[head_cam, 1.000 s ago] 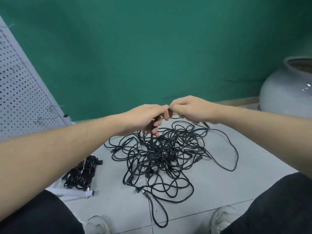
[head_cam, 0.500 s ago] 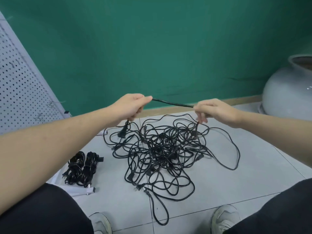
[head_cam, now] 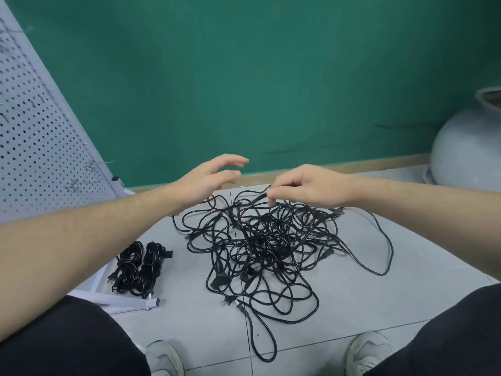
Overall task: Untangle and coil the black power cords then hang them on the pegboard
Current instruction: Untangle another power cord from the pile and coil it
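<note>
Above tangled cords (head_cam: 267, 244), both hands bare

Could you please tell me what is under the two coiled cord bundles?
The two coiled cord bundles lie across the pegboard's white base frame and the grey tiled floor. Anything directly beneath them is hidden.

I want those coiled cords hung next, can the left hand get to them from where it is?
Probably yes: the left hand is open, and nothing lies over the coiled cords.
</note>
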### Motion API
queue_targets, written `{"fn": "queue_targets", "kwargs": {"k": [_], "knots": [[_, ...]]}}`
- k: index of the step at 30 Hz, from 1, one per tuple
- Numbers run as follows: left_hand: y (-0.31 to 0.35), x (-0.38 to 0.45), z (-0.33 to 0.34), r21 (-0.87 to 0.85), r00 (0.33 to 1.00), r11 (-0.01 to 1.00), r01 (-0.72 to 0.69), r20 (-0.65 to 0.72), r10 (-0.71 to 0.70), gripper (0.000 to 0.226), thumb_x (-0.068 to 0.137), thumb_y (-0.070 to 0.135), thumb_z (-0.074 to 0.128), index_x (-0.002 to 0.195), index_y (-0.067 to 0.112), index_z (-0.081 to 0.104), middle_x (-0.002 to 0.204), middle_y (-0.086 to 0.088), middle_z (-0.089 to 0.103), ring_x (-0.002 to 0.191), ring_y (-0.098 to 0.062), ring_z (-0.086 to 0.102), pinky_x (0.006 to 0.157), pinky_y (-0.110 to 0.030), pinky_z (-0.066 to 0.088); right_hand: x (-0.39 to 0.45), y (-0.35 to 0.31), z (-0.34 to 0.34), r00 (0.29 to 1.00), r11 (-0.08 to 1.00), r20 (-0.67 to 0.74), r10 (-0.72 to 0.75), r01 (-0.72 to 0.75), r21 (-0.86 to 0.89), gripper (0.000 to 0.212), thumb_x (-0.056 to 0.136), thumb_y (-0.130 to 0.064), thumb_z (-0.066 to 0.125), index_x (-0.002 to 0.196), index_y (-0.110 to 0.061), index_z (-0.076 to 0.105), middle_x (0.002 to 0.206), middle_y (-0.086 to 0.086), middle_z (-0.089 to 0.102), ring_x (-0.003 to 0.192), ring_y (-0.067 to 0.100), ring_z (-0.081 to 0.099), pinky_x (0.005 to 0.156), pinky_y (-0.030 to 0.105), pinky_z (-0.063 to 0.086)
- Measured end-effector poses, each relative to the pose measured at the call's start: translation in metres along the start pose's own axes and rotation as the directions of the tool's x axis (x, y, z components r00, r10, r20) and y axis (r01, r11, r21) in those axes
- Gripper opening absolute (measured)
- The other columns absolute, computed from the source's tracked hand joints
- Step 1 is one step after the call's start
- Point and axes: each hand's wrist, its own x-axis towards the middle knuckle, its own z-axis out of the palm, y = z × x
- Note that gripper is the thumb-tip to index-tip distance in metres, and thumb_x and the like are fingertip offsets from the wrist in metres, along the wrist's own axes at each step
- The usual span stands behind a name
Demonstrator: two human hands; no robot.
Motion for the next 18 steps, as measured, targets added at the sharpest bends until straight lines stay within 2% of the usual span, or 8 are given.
{"fn": "queue_targets", "kwargs": {"k": [3, 5, 7, 9, 10, 12, 16, 18], "knots": [[0.010, -0.005, 0.014, 0.011, 0.989, 1.000, -0.005, 0.150, 0.004, 0.028, 0.102, 0.031, 0.049, 0.112, 0.020, 0.073, 0.113, 0.002, 0.075, 0.112, -0.012, 0.067, 0.108, -0.030, 0.044, 0.005, -0.002, 0.006, 1.000, 1.000, -0.016, -0.003, 0.004, 0.027, 0.023, 0.101, -0.035, 0.058, 0.084, -0.029, 0.073, 0.061, -0.015, 0.054, 0.058, 0.000, 0.044, 0.062, 0.012, 0.034], [0.017, -0.008, 0.027, -0.085, 0.963, 0.995, 0.059, 0.266, -0.035, 0.029, 0.101, 0.024, 0.047, 0.095, 0.010, 0.072, 0.093, -0.003, 0.075, 0.093, -0.023, 0.070, 0.099, -0.032, 0.052, 0.008, -0.006, 0.010, 1.000, 0.998, 0.010, -0.004, 0.004, 0.066, 0.025, 0.101, -0.035, 0.058, 0.079, -0.029, 0.069, 0.055, -0.016, 0.048, 0.054, 0.007, 0.039, 0.057, 0.019, 0.033], [0.023, -0.008, 0.036, -0.169, 0.950, 0.980, 0.103, 0.307, -0.047, 0.029, 0.092, 0.027, 0.043, 0.076, 0.011, 0.061, 0.073, 0.000, 0.064, 0.075, -0.022, 0.060, 0.085, -0.033, 0.052, 0.011, -0.007, 0.012, 0.999, 0.991, 0.027, 0.017, -0.021, 0.134, 0.033, 0.100, -0.038, 0.059, 0.071, -0.022, 0.061, 0.053, -0.010, 0.043, 0.051, 0.016, 0.036, 0.051, 0.027, 0.030], [0.028, -0.007, 0.040, -0.229, 0.952, 0.961, 0.152, 0.294, -0.080, 0.028, 0.090, 0.030, 0.041, 0.066, 0.016, 0.044, 0.063, 0.000, 0.049, 0.061, -0.020, 0.046, 0.066, -0.031, 0.044, 0.013, -0.007, 0.012, 0.997, 0.975, 0.037, 0.072, -0.078, 0.208, 0.044, 0.099, -0.042, 0.059, 0.065, -0.016, 0.050, 0.051, -0.002, 0.041, 0.046, 0.017, 0.035, 0.048, 0.026, 0.032], [0.030, -0.007, 0.041, -0.235, 0.955, 0.955, 0.181, 0.275, -0.113, 0.031, 0.094, 0.030, 0.040, 0.064, 0.019, 0.037, 0.060, 0.001, 0.041, 0.055, -0.018, 0.036, 0.056, -0.030, 0.034, 0.014, -0.006, 0.011, 0.994, 0.973, 0.049, 0.102, -0.110, 0.205, 0.049, 0.097, -0.047, 0.060, 0.061, -0.015, 0.049, 0.050, 0.000, 0.043, 0.046, 0.017, 0.038, 0.050, 0.025, 0.036], [0.032, -0.005, 0.037, -0.195, 0.966, 0.962, 0.188, 0.213, -0.146, 0.042, 0.102, 0.025, 0.035, 0.060, 0.024, 0.031, 0.056, 0.004, 0.029, 0.050, -0.014, 0.020, 0.048, -0.027, 0.017, 0.014, -0.001, 0.008, 0.981, 0.981, 0.104, 0.162, -0.172, 0.091, 0.055, 0.086, -0.062, 0.063, 0.054, -0.018, 0.050, 0.051, 0.004, 0.056, 0.050, 0.016, 0.046, 0.058, 0.026, 0.040], [0.022, -0.004, 0.016, -0.118, 0.991, 0.985, 0.129, 0.053, -0.123, 0.053, 0.098, 0.020, 0.039, 0.046, 0.027, 0.030, 0.051, 0.007, 0.027, 0.050, -0.014, 0.017, 0.047, -0.025, 0.019, 0.007, 0.030, 0.009, 0.907, 0.956, 0.302, 0.293, -0.283, -0.076, 0.048, 0.082, -0.062, 0.067, 0.068, -0.017, 0.057, 0.073, 0.017, 0.070, 0.064, 0.008, 0.066, 0.070, 0.026, 0.036], [0.009, -0.009, 0.001, -0.086, 0.994, 0.991, 0.105, 0.038, -0.102, 0.043, 0.089, 0.026, 0.043, 0.048, 0.027, 0.032, 0.052, 0.006, 0.029, 0.050, -0.014, 0.020, 0.047, -0.024, 0.021, 0.002, 0.044, 0.007, 0.895, 0.944, 0.299, 0.331, -0.318, -0.092, 0.046, 0.087, -0.057, 0.068, 0.073, -0.013, 0.061, 0.076, 0.018, 0.072, 0.060, 0.005, 0.062, 0.073, 0.027, 0.038]]}}
